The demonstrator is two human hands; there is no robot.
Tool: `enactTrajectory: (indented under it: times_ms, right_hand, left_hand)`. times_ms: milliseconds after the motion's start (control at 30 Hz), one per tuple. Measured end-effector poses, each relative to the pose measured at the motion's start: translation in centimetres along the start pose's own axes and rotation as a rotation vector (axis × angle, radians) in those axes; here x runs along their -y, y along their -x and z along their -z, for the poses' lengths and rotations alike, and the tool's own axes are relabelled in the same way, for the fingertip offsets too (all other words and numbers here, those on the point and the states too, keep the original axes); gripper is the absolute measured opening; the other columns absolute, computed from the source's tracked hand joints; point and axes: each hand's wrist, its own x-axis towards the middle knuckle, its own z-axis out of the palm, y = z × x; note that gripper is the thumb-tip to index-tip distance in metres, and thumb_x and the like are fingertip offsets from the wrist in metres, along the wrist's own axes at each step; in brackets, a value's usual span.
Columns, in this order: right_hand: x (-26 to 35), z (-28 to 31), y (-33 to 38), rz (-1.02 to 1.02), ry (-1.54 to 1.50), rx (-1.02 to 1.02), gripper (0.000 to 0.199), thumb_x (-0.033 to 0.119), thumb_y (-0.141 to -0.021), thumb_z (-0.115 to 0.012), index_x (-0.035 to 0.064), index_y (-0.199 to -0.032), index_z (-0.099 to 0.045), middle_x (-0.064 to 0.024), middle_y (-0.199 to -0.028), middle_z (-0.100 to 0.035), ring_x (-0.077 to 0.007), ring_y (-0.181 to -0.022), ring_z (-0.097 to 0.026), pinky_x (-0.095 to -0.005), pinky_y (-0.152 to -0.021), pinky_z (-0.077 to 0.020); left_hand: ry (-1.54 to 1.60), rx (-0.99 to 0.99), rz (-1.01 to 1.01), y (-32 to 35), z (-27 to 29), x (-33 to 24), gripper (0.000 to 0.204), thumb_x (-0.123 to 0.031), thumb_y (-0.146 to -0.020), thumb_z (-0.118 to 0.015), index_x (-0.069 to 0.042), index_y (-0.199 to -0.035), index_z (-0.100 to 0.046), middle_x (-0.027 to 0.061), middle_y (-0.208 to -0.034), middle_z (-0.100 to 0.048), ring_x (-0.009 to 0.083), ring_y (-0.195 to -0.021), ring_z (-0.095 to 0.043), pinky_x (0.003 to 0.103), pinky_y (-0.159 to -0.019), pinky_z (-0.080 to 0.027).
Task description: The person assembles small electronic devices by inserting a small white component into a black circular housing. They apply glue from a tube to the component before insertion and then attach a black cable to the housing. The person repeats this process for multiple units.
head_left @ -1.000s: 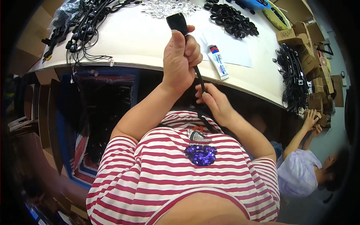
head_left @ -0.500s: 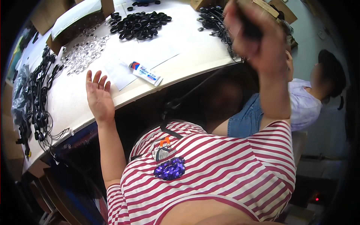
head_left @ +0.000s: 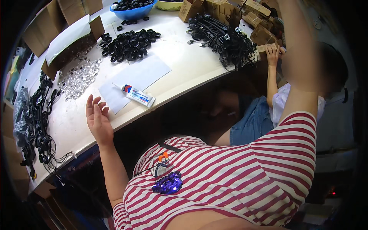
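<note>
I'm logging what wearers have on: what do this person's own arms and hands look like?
The left hand is bare, with no glove or bracelet visible. Both forearms are uncovered beyond short sleeves striped red and white. The right hand is out of view.

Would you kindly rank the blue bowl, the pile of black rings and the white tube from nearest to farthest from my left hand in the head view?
From the left hand:
1. White tube, just to its right.
2. Pile of black rings, farther across the table.
3. Blue bowl, beyond the rings.

Blue lettering (head_left: 135,92) is printed on the white tube (head_left: 139,97).
</note>
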Motion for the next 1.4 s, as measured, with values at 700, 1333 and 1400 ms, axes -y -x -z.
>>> enactTrajectory:
  times_ms: [700,1333,1400]
  right_hand:
    - [-22.5,-2.6,15.4,0.158,1.343,0.081,0.035,0.034,-0.079,-0.056,0.0124,-0.107,-0.057,-0.0107,-0.119,-0.048,-0.0292,-0.114,-0.040,-0.0474,-0.091,-0.0315]
    - [-1.9,-39.7,36.9,0.312,-0.283,0.757,0.009,0.008,-0.077,-0.056,0.0024,-0.081,-0.061,-0.0113,-0.089,-0.059,-0.0297,-0.087,-0.054,-0.0366,-0.080,-0.0419]
    - [-1.8,-39.9,36.6,0.283,-0.335,0.745,0.009,0.008,-0.077,-0.056,0.0026,-0.080,-0.062,-0.0113,-0.088,-0.060,-0.0295,-0.087,-0.054,-0.0364,-0.080,-0.0416]
  left_hand:
    - [0.073,0.552,-0.372,10.6,-16.0,-13.4,0.013,-0.019,-0.084,-0.055,-0.023,-0.096,-0.054,0.0018,-0.076,-0.054,0.0167,-0.068,-0.053,0.032,-0.067,-0.039]
    - [-1.573,-0.240,-0.572,-4.1,12.1,-13.4,0.030,-0.002,-0.069,-0.059,-0.007,-0.098,-0.059,0.0113,-0.096,-0.056,0.0264,-0.090,-0.053,0.035,-0.080,-0.043]
    - [-1.703,-0.494,-0.474,-5.3,19.1,-14.4,0.023,-0.011,-0.073,-0.060,-0.009,-0.096,-0.060,0.0116,-0.095,-0.057,0.0276,-0.090,-0.053,0.035,-0.081,-0.041]
